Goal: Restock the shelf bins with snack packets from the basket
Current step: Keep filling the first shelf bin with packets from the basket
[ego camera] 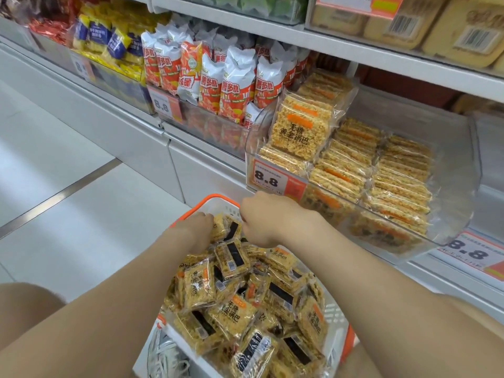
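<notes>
left forearm (122, 290): uncovered as far as is shown
right forearm (354, 268): uncovered likewise
left hand (200, 227): uncovered
right hand (264, 219): uncovered
knee (27, 301): uncovered
shoe (166, 358): grey and white trainer, laced, only partly seen

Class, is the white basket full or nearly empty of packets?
Full: snack packets heap above the rim of the white basket, hiding its bottom.
</notes>
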`<state>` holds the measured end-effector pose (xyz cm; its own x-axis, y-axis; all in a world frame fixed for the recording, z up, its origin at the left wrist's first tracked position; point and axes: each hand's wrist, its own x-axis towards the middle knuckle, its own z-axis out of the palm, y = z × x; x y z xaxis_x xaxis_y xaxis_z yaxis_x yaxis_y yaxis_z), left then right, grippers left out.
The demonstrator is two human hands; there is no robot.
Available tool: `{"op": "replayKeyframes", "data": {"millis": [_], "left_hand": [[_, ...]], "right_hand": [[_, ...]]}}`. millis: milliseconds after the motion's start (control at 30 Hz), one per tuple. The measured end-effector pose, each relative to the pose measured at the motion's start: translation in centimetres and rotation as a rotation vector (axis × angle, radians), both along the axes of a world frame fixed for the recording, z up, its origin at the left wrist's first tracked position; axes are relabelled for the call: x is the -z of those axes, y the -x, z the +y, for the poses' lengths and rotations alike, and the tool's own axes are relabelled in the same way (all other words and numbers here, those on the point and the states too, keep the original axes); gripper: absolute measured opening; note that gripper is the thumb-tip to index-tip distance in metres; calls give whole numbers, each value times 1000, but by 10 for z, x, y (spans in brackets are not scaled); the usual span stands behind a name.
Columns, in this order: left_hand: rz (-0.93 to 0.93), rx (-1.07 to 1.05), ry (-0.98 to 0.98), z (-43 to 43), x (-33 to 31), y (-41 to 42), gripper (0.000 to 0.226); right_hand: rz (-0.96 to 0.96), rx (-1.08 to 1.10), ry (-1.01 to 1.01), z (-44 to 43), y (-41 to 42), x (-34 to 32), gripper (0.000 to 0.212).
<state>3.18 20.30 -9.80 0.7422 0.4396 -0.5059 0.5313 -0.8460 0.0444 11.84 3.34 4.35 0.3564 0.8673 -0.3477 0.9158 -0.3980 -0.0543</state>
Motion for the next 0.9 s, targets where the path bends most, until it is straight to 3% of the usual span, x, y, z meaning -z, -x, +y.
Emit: {"op": "replayKeyframes", "data": {"millis": [100, 167, 367, 600, 800, 900], "left_hand": [[11, -8, 2, -3, 18, -4, 68], [38, -17, -41, -7, 21, -7, 78], [-49, -110, -127, -8, 29, -12, 58], [-309, -106, -68, -22, 6, -7, 67], [-306, 226, -2, -27, -43, -3, 90], [-282, 355, -31, -38, -77, 1, 89]], "right_hand": [[25, -6, 28, 4, -1, 5, 32], [42, -5, 42, 6, -4, 8, 31], [78, 10, 52, 9, -15, 13, 20], [105, 22, 106, 1, -15, 3, 34], [54, 103, 10, -12, -12, -13, 33], [28, 142, -49, -22, -9, -23, 35]]}}
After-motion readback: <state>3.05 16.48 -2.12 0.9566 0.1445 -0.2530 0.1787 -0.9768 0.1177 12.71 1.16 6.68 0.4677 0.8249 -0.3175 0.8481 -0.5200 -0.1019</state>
